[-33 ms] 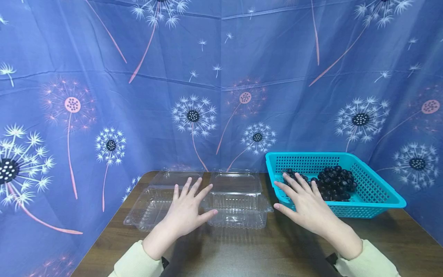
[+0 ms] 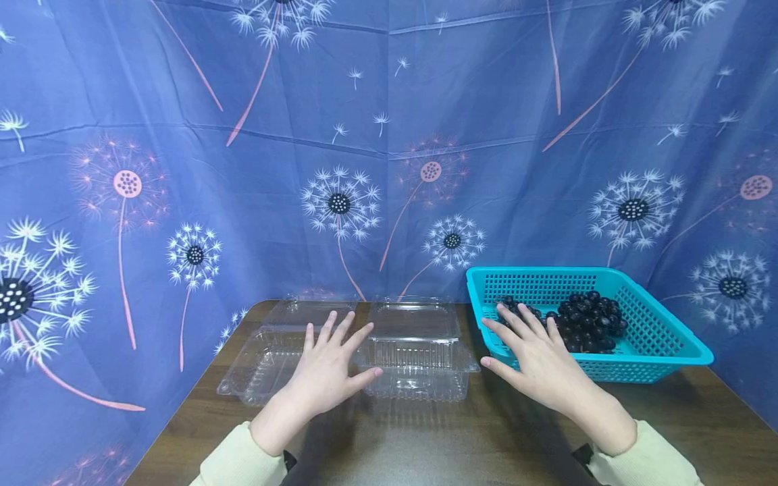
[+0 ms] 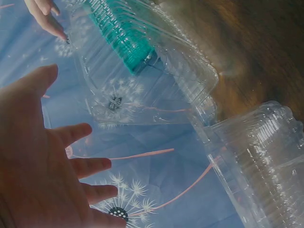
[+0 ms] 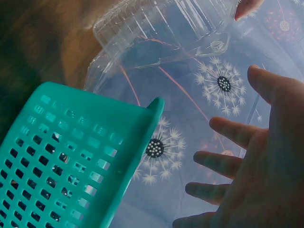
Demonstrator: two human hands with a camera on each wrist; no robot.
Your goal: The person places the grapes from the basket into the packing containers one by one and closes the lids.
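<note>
Two clear plastic clamshell boxes stand side by side with their lids raised: the left box (image 2: 261, 364) and the right box (image 2: 419, 385). My left hand (image 2: 328, 378) hovers in front of them, fingers spread, holding nothing. To the right, a turquoise plastic basket (image 2: 656, 368) holds dark grapes (image 2: 592, 320). My right hand (image 2: 547, 371) is held out before the basket's left part, fingers spread, and it hides some of the grapes. In the right wrist view, that palm (image 4: 275, 156) is apart from the basket (image 4: 85, 156). The left wrist view shows the left palm (image 3: 42, 161) bare.
Everything stands on a brown wooden table (image 2: 413, 445). A blue cloth (image 2: 389, 135) with a dandelion print hangs right behind the table and along its sides. The right box and the basket have a narrow gap between them.
</note>
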